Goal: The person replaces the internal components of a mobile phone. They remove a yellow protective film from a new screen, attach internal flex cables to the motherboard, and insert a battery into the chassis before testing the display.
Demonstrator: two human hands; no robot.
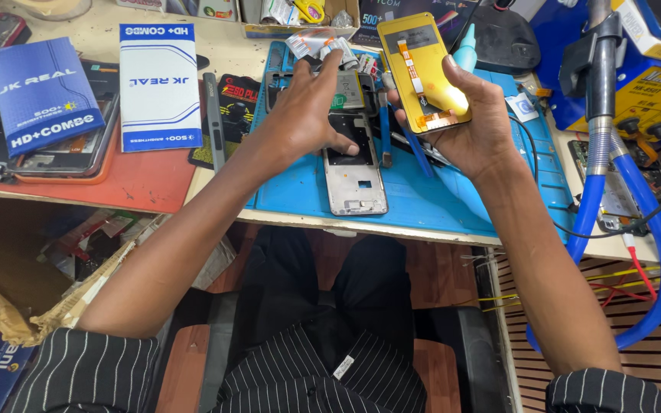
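Holding a yellow-backed phone screen [424, 73] upright, the right hand [472, 126] keeps its grip clamped around the panel's lower edge. The left hand [307, 115] reaches, fingers spread and empty, past the bare phone frame [353, 164] lying beneath it on the blue mat [422, 203], toward small tubes [330, 47] just beyond its fingertips. A parts-fitting step, I judge; next calls for a precise pinch.

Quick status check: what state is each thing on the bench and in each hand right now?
Right hand: gripping the yellow-backed phone screen panel, tilted up off the mat.
Left hand: open, fingers spread, reaching over the small parts at the far edge of the mat, holding nothing.
Phone frame: stripped, lying flat on the blue work mat.
Blue box: closed, resting on a phone.
White box: closed, flat.
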